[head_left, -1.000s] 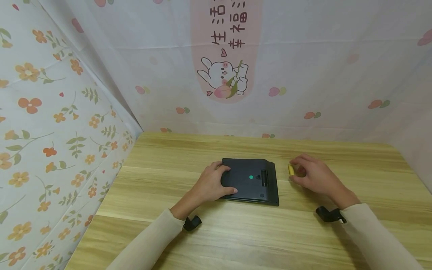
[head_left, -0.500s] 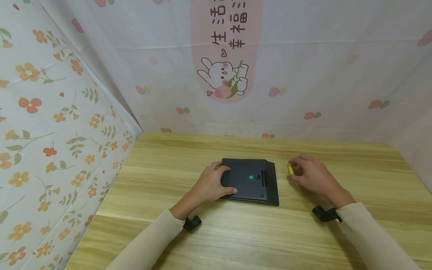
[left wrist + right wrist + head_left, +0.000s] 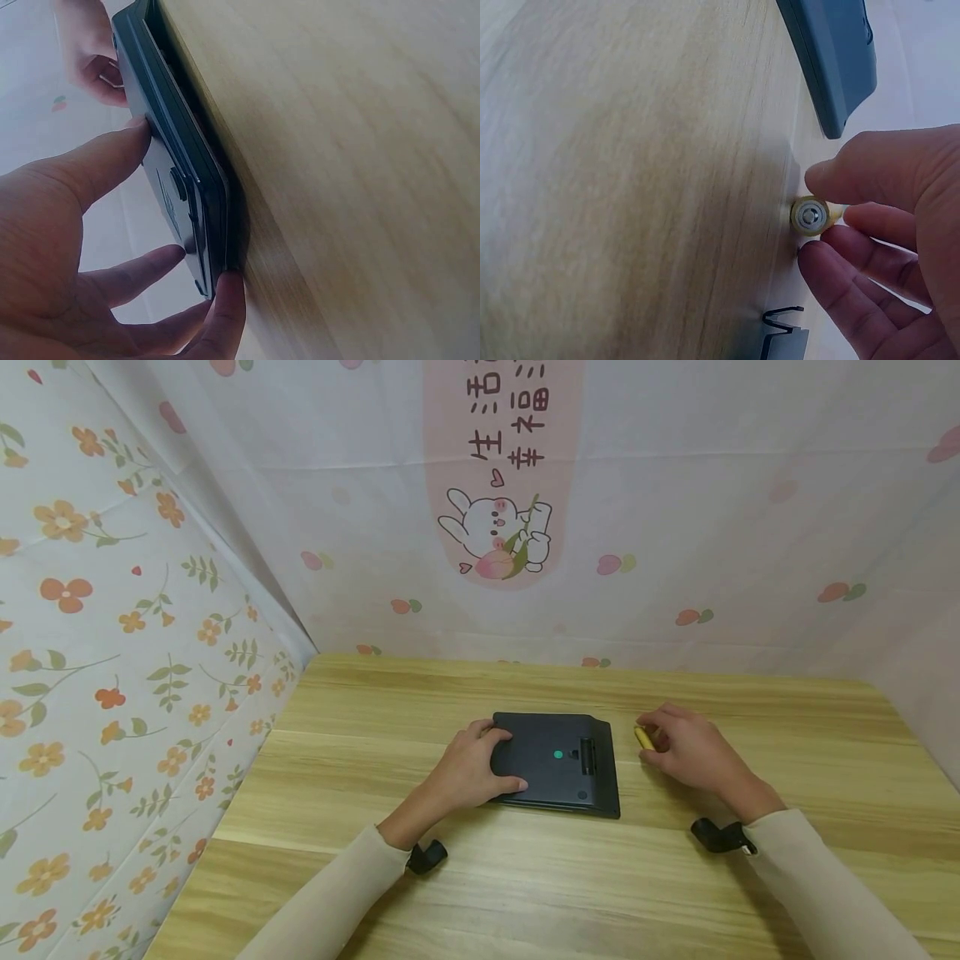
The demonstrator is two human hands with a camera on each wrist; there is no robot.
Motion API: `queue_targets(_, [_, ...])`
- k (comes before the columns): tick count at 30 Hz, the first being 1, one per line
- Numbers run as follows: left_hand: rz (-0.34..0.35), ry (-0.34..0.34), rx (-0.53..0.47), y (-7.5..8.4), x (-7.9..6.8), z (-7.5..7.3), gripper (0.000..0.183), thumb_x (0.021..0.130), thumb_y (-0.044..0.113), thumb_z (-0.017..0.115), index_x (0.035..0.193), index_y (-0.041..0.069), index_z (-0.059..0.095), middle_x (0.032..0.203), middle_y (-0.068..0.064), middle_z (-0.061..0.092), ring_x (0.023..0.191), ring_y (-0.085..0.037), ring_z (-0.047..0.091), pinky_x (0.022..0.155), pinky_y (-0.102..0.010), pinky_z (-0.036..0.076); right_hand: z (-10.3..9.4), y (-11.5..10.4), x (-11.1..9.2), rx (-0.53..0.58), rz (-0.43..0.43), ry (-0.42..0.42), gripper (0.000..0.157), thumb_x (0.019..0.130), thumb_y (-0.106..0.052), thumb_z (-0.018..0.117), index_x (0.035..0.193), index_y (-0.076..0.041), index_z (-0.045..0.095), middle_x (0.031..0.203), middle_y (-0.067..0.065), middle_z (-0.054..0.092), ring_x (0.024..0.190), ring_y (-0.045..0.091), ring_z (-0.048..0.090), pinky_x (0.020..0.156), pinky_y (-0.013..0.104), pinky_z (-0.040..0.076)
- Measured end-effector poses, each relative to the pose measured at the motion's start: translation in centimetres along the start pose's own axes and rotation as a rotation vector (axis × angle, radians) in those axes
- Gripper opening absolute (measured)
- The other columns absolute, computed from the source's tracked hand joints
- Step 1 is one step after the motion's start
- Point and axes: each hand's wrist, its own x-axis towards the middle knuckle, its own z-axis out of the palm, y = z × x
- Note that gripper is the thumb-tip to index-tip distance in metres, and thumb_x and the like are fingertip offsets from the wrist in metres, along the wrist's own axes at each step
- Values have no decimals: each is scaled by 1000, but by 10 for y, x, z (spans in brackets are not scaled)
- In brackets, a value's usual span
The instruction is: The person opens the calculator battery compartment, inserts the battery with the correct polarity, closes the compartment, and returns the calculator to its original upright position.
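Face down on the table lies a black device, apparently a calculator (image 3: pixel 542 760), with an uncovered battery slot (image 3: pixel 587 756) near its right end. My left hand (image 3: pixel 468 764) holds its left end. The left wrist view shows the thumb and index finger on its back and other fingers at its edge. Right of it, my right hand (image 3: pixel 693 747) holds a yellow battery (image 3: pixel 644 738) between thumb and fingers, low at the tabletop. The right wrist view has one end of the battery (image 3: pixel 810 216) facing the camera. The calculator's front is hidden.
A small dark cover with a bent clip (image 3: pixel 784 341) lies near the right fingers in the right wrist view. The wooden table (image 3: pixel 525 893) meets a patterned cloth (image 3: pixel 360 543) at the back, and a floral cloth (image 3: pixel 112 693) hangs on the left.
My right hand has moved slightly left, nearer the calculator. The battery has moved with it, and its far end now tilts left. My left hand and the calculator have stayed in place.
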Motion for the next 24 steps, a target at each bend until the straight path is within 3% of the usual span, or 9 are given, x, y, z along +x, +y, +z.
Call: queue_targets(24, [-1,-3,-9,0,-1,0,74,93,40,90,153,5,63,167,-23,43,149,-50,45,118,-62,42,1,0,0,-8,-12,-20,36,85,6,80,120,2,75,101,8,70,86,25,70,75,50,59])
